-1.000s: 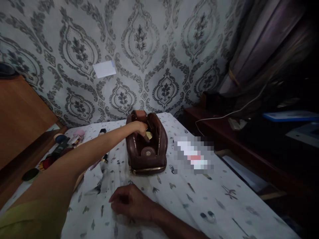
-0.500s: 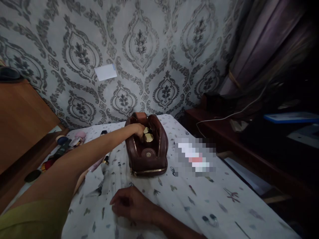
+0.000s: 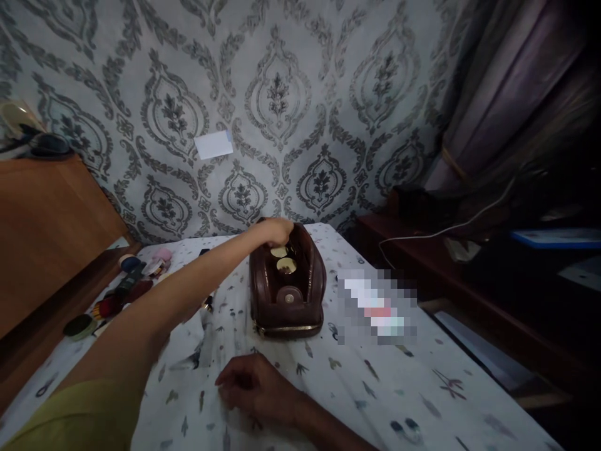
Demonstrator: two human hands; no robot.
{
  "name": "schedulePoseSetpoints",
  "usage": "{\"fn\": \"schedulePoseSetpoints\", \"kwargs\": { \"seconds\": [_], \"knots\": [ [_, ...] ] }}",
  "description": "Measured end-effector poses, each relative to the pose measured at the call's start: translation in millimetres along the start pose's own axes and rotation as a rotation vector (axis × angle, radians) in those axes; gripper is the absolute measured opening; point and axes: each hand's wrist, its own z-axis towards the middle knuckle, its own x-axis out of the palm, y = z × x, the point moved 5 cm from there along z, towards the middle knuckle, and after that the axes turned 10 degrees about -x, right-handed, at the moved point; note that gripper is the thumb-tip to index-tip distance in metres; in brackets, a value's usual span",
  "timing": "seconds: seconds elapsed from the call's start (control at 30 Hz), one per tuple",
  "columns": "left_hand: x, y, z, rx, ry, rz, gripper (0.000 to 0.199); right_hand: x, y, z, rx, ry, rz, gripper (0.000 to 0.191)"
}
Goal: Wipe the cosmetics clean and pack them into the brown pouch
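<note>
A dark brown leather handbag [image 3: 287,316] stands unzipped on the patterned white sheet, its mouth facing up. Inside it are two round gold lids or discs [image 3: 286,265], one behind the other. My left hand [image 3: 278,232] is at the bag's far end, over the opening, just behind the rear gold disc. Its fingertips are hidden, so any hold cannot be made out. On the sheet in front of the bag rests my right hand [image 3: 258,385], apart from it. Those fingers are loosely bent with a gap to the thumb, and nothing shows in them.
Several cosmetics lie at the left, among them a round jar [image 3: 79,326]. White crumpled paper [image 3: 186,341] is beside my left forearm. A blurred-out item [image 3: 378,307] lies right of the bag. A wooden headboard [image 3: 42,219] stands left; a dark red ledge [image 3: 404,250] runs along the right.
My left hand has moved from the bag's left inner side to its far end, uncovering more of the gold discs. The view has shifted slightly. My right hand stays on the sheet.
</note>
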Motion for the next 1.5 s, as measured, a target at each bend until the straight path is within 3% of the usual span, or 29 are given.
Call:
{"fn": "schedulePoseSetpoints", "kwargs": {
  "seconds": [0.17, 0.27, 0.33, 0.47, 0.57, 0.67, 0.8, 0.9, 1.1, 1.3, 1.4, 1.5],
  "knots": [
    [-51.6, 27.5, -45.9, 0.064, -0.263, -0.265, 0.014, -1.7, 3.1, -3.2, 0.026, -0.021, -0.022, 0.018],
    [-51.6, 65.1, -79.4, 0.101, -0.401, -0.515, 0.012, -2.7, 5.3, -3.4, -0.02, -0.017, -0.037, 0.019],
    [-32.8, 95.2, -101.6, 0.044, -0.453, -0.604, 0.014, -2.7, 5.1, -2.7, -0.056, 0.002, -0.029, 0.022],
    [29.8, 142.8, -153.0, -0.121, -0.489, -0.595, 0.014, -2.8, 0.0, 0.0, -0.086, 0.022, 0.005, 0.034],
    [77.0, 159.3, -192.2, -0.201, -0.486, -0.512, 0.018, -3.5, -3.6, 1.6, -0.093, 0.02, 0.007, 0.04],
    [113.7, 162.0, -218.4, -0.21, -0.488, -0.35, 0.015, -4.1, -5.8, 2.4, -0.083, 0.02, -0.013, 0.045],
    [149.8, 152.1, -226.7, -0.136, -0.447, 0.012, 0.014, -5.2, -6.0, 2.9, -0.081, -0.001, -0.074, 0.05],
    [162.9, 148.0, -225.6, -0.135, -0.44, 0.091, 0.016, -3.2, -5.6, 3.8, -0.082, 0.002, -0.14, 0.05],
    [164.0, 148.7, -228.1, -0.129, -0.432, 0.118, 0.013, 3.0, -4.8, 9.6, -0.023, 0.068, -0.336, 0.042],
    [163.8, 153.0, -228.5, -0.116, -0.425, 0.094, 0.013, 14.9, 16.7, 18.1, -0.026, 0.209, -0.519, 0.028],
    [165.8, 156.3, -226.5, -0.105, -0.412, 0.067, 0.014, 20.1, 28.4, 31.3, -0.122, 0.067, -0.545, 0.024],
    [168.4, 158.7, -225.3, -0.083, -0.396, 0.031, 0.011, 23.2, 29.9, 50.0, -0.18, -0.156, -0.323, 0.029]
  ]
}}
